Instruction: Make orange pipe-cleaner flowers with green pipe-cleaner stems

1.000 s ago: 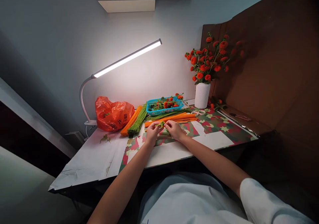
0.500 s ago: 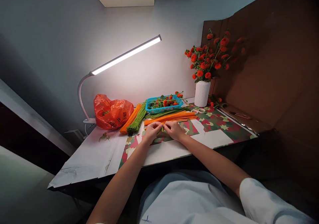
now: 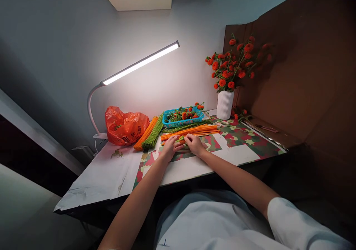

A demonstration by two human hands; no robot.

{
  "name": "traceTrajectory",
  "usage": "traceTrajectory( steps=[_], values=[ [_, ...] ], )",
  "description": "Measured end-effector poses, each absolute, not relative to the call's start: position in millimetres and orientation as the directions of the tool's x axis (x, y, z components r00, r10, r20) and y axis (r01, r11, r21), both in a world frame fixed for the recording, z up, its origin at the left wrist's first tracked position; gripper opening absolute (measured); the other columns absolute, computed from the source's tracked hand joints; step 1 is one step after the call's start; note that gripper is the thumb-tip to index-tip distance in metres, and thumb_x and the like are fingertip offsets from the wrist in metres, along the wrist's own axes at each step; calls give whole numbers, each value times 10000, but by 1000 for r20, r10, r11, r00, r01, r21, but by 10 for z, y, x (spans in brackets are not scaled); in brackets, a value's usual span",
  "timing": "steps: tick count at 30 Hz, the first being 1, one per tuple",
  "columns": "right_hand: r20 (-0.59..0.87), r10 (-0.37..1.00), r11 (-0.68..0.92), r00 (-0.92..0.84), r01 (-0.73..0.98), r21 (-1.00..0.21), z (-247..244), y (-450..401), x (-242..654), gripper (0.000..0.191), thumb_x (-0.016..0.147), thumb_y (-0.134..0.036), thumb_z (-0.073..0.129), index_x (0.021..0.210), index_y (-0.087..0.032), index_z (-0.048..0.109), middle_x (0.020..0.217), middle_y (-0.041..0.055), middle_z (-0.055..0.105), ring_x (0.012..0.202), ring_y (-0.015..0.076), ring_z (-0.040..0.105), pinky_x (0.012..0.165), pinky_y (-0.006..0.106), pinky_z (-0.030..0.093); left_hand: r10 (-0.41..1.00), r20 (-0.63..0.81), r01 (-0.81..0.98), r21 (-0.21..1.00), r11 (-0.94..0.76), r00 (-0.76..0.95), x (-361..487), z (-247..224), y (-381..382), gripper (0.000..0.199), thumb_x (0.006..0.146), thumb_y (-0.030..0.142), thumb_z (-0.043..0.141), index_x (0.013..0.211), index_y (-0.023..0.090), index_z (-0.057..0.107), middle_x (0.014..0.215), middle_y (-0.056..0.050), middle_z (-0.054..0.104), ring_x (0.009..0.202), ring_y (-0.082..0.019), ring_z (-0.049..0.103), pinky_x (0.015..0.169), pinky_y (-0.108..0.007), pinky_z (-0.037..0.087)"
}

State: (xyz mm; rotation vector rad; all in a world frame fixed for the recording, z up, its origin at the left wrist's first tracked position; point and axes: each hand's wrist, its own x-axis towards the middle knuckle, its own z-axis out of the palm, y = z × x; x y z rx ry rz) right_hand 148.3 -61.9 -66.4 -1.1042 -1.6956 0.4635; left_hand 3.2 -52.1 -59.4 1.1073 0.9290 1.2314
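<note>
Between my two hands, above the near side of the table, is a small green pipe-cleaner piece (image 3: 181, 138), with some orange showing by it. My right hand (image 3: 195, 146) pinches its right end. My left hand (image 3: 169, 148) is curled around its left side, thumb and fingers against it. Its exact shape is partly hidden by my fingers. Just beyond my hands lies a spread of orange pipe cleaners (image 3: 191, 130), with green pipe cleaners (image 3: 185, 126) behind them.
A blue basket (image 3: 178, 123) of orange flowers stands at the back. To the left are a green pipe-cleaner bundle (image 3: 153, 134), a red plastic bag (image 3: 126, 127) and a lit lamp (image 3: 141, 62). Tape rolls (image 3: 224, 124), a white vase (image 3: 225, 105) and pliers (image 3: 267, 128) are to the right.
The fingers of my left hand have loosened and spread a little. More of the green piece now shows between my hands. The things on the table stay put.
</note>
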Motion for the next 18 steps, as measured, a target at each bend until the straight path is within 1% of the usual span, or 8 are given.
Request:
traceTrajectory(
  steps=[3, 6, 9, 13, 15, 17, 18],
  values=[
    [550, 830, 531, -91, 427, -732, -660, -613, 1491, 275, 835, -337, 397, 595, -203, 405, 553, -36, 433, 541, 118, 412, 548, 237, 311, 989, 44, -216, 976, -13, 142, 28, -573, -537, 337, 632, 399, 772, 809, 165, 607, 771, -36, 657, 600, -147, 659, 542, -278, 558],
    [563, 819, 552, -111, 421, -720, -669, -617, 1496, 268, 838, -334, 410, 607, -199, 425, 566, -35, 440, 551, 117, 417, 555, 236, 310, 988, 87, -186, 981, -62, 126, 34, -569, -557, 387, 561, 386, 822, 786, 153, 610, 704, -4, 644, 553, -121, 639, 533, -246, 546],
    [569, 814, 558, -115, 426, -712, -686, -623, 1501, 269, 844, -316, 415, 604, -197, 443, 561, -34, 437, 548, 118, 412, 549, 239, 300, 984, 136, -157, 981, -118, 112, 41, -571, -574, 415, 544, 409, 823, 794, 151, 615, 681, 3, 652, 519, -106, 621, 537, -240, 537],
    [581, 805, 570, -123, 437, -696, -678, -645, 1506, 246, 828, -273, 457, 595, -197, 479, 546, -35, 435, 542, 125, 404, 551, 247, 304, 979, 158, -127, 982, -142, 125, 46, -581, -583, 412, 555, 418, 802, 811, 160, 609, 684, 0, 663, 521, -123, 630, 521, -247, 530],
    [602, 792, 579, -103, 439, -687, -654, -666, 1510, 156, 804, -236, 497, 659, -194, 534, 619, -14, 502, 610, 142, 445, 610, 258, 344, 979, 149, -111, 985, -134, 139, 50, -590, -584, 383, 568, 398, 788, 816, 170, 606, 663, 9, 654, 508, -133, 629, 491, -252, 525],
    [627, 773, 603, -101, 425, -675, -624, -688, 1514, 43, 769, -204, 554, 780, -195, 595, 759, 20, 579, 744, 170, 496, 710, 282, 382, 978, 135, -95, 988, -121, 156, 57, -599, -585, 336, 595, 385, 762, 807, 181, 600, 612, 23, 632, 473, -140, 615, 461, -266, 523],
    [637, 762, 620, -114, 410, -669, -611, -698, 1516, 82, 757, -197, 579, 831, -200, 614, 829, 34, 602, 810, 181, 510, 755, 294, 392, 978, 129, -89, 989, -116, 166, 60, -602, -586, 312, 608, 384, 748, 792, 185, 594, 583, 29, 619, 453, -141, 605, 448, -270, 520]
  ],
)
